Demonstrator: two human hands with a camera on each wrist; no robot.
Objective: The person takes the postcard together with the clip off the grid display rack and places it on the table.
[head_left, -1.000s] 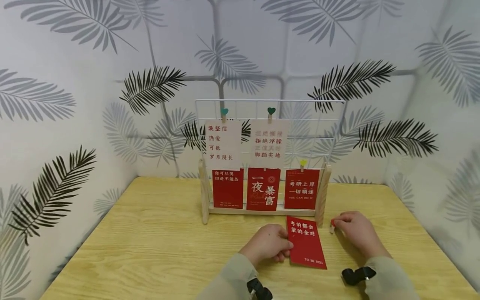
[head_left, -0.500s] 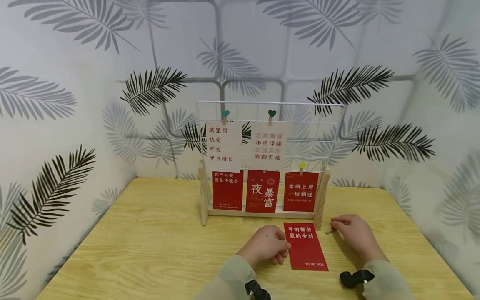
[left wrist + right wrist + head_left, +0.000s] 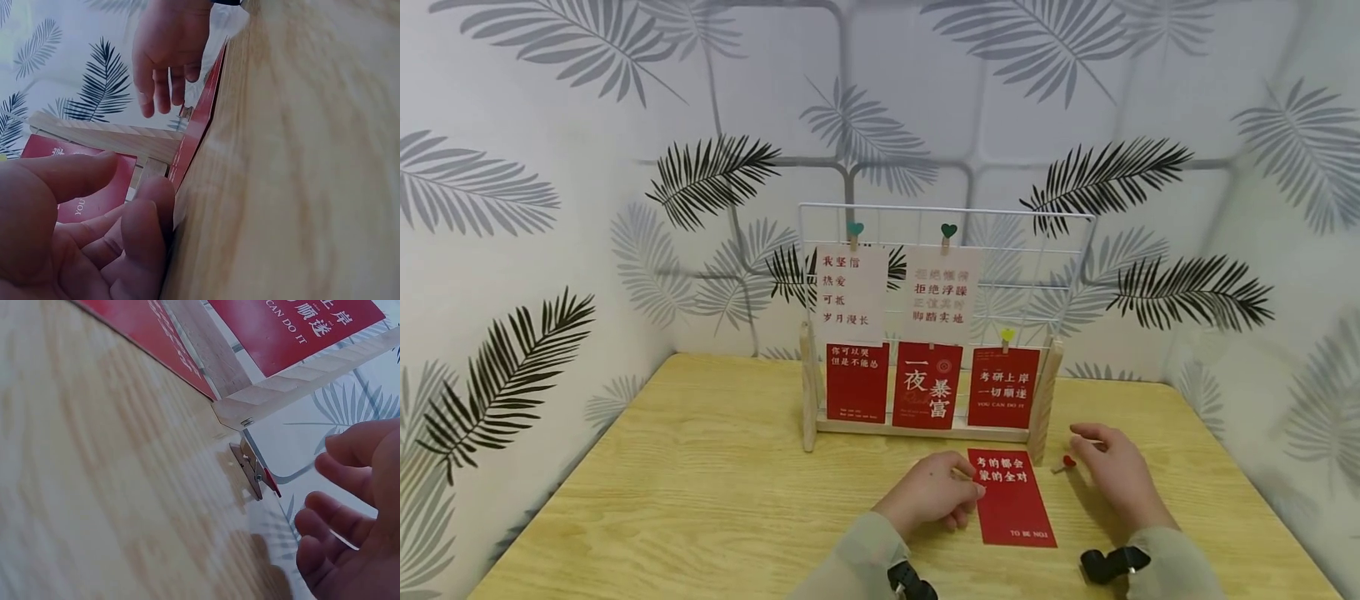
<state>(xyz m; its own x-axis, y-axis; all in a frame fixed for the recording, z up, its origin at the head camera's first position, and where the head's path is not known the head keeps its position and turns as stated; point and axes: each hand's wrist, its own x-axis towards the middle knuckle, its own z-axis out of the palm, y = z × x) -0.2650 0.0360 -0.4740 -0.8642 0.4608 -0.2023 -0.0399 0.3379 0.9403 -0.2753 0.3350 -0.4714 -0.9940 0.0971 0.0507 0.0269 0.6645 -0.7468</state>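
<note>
A red card (image 3: 1015, 508) with white lettering lies flat on the table before the rack. Beside its left edge is my left hand (image 3: 931, 493), fingers loosely bent and fingertips right at the card's border. The left wrist view shows its thumb apart from the fingers, nothing between them. To the card's right, a small wooden clothespin (image 3: 250, 469) with a red heart (image 3: 1069, 460) rests on the table. My right hand (image 3: 1116, 473) is just right of it, thumb and fingers spread and relaxed, holding nothing.
A white wire grid rack with wooden feet (image 3: 1042, 400) stands behind the card. Clothespins with hearts, such as a dark green heart (image 3: 949, 231), hold cards on it: white cards (image 3: 850, 292) above, red cards (image 3: 856, 387) below. A patterned wall rises behind the table (image 3: 700, 475).
My right hand has set the heart clothespin down on the table and let it go. The red card, which was slightly raised earlier, now lies flat. My left hand stays almost in place.
</note>
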